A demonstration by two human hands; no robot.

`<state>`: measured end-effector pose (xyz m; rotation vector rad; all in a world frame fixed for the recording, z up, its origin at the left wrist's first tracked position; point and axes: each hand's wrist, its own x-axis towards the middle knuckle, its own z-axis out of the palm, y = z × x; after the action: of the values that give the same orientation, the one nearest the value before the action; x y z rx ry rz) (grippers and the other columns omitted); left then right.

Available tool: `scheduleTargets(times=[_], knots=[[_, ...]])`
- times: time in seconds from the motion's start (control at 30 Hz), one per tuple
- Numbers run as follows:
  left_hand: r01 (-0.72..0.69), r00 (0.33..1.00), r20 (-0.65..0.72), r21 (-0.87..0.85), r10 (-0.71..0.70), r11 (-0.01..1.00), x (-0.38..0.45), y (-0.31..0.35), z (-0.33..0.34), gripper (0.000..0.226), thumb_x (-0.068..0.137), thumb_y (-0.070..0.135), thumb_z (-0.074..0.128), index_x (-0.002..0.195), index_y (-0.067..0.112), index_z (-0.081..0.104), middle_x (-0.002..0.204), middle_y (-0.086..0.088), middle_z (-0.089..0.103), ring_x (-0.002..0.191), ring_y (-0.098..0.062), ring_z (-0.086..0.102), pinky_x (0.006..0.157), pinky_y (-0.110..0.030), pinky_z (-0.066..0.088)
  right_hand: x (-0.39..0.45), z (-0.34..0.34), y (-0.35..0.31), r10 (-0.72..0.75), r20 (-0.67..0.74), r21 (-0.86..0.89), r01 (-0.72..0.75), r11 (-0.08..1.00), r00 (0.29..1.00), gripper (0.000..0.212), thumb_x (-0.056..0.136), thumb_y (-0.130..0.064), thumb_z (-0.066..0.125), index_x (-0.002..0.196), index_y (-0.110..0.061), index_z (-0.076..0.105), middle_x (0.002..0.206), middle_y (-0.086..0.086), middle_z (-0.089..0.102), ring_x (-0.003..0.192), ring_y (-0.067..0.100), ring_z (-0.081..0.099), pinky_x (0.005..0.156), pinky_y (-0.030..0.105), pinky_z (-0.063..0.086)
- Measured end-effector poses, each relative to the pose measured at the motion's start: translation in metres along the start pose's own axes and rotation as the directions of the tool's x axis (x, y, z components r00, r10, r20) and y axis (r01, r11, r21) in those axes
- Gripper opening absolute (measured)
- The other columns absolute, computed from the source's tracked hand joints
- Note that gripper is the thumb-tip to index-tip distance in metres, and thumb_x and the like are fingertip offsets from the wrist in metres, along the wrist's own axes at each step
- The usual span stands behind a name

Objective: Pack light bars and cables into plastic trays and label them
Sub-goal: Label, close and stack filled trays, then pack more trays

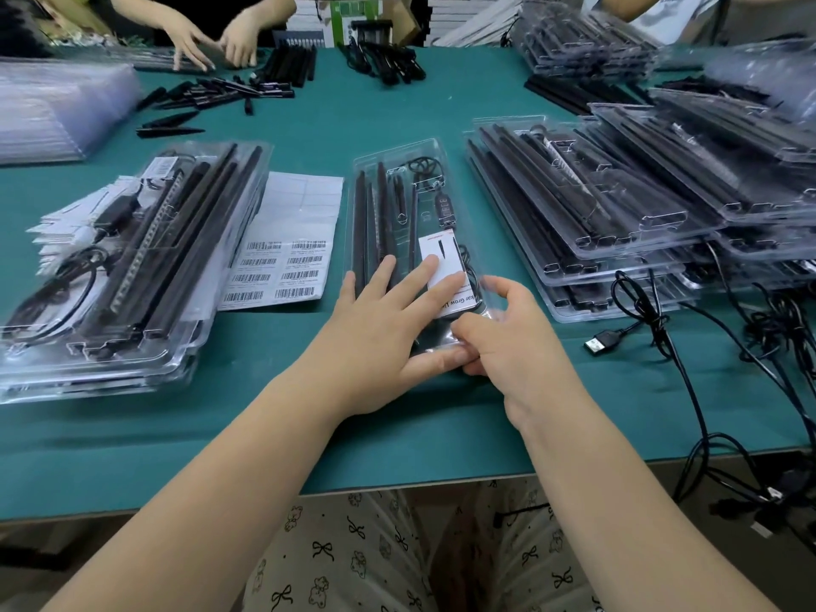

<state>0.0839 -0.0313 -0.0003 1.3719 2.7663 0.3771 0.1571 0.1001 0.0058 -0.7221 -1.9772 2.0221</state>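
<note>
The clear plastic tray [399,201] of light bars [368,223] lies under your left hand [379,329], fingers flat and spread; your right hand [508,337] pinches its near edge.

Green table [397,103]: tray stacks [596,223], label sheet [287,245], loose cables [662,329].

Glossy clear plastic tray [399,170]; matt black bars [360,223]; paper labels [287,258].

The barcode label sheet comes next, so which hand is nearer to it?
Left. The left hand rests on the tray just right of the barcode label sheet; the right hand is farther right.
</note>
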Motion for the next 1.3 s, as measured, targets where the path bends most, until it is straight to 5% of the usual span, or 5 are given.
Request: scheduleTargets(times=[0.5,0.8,0.93,1.07,1.3], knots=[[-0.056,0.762,-0.583,0.376,0.282,0.925,0.002,0.012,0.009,0.042,0.082,0.004,0.062,0.124,0.009,0.063,0.114,-0.012,0.069,0.084,-0.031,0.071,0.053,-0.034,0.057,0.008,0.004,-0.009,-0.248,0.011,-0.185,0.246,0.951,0.969,0.044,0.082,-0.019,0.054,0.126,-0.017,0.053,0.102,-0.001,0.066,0.101,0.019,0.061,0.092,0.028,0.047],[-0.026,0.481,-0.867,-0.164,-0.132,0.986,-0.003,0.004,-0.017,0.037,0.091,0.005,0.056,0.128,-0.002,0.055,0.073,-0.012,0.067,0.059,-0.013,0.047,0.054,-0.012,0.037,0.027,0.006,-0.018,0.017,0.161,0.217,-0.052,0.975,0.987,0.032,0.090,-0.057,0.043,0.100,-0.027,0.047,0.093,0.011,0.063,0.077,0.020,0.067,0.064,0.032,0.057],[-0.099,0.365,-0.694,-0.692,-0.621,0.715,-0.008,0.012,-0.024,0.044,0.096,0.027,0.050,0.133,0.003,0.053,0.078,0.036,0.062,0.078,0.017,0.056,0.076,-0.002,0.041,0.036,0.017,-0.022,0.166,0.263,0.328,-0.250,0.911,0.950,0.035,0.083,-0.047,0.064,0.097,-0.021,0.046,0.100,0.023,0.057,0.089,0.035,0.067,0.083,0.045,0.055],[-0.270,0.420,-0.296,-0.943,-0.858,0.194,-0.010,0.034,-0.015,0.051,0.088,0.034,0.054,0.128,0.001,0.054,0.119,-0.007,0.066,0.112,-0.018,0.062,0.101,-0.044,0.047,0.043,0.032,-0.026,0.167,0.262,0.502,-0.282,0.817,0.951,0.031,0.076,-0.036,0.075,0.083,-0.012,0.056,0.079,0.019,0.071,0.075,0.032,0.070,0.070,0.047,0.058],[-0.281,0.479,-0.091,-0.958,-0.873,-0.054,-0.024,0.052,-0.005,0.023,0.097,0.020,0.054,0.116,0.009,0.062,0.112,-0.010,0.070,0.106,-0.027,0.066,0.093,-0.050,0.051,0.053,0.050,-0.020,0.172,0.107,0.461,-0.202,0.864,0.979,0.041,0.071,-0.015,0.080,0.105,-0.001,0.062,0.089,0.015,0.073,0.078,0.031,0.071,0.069,0.049,0.058]])
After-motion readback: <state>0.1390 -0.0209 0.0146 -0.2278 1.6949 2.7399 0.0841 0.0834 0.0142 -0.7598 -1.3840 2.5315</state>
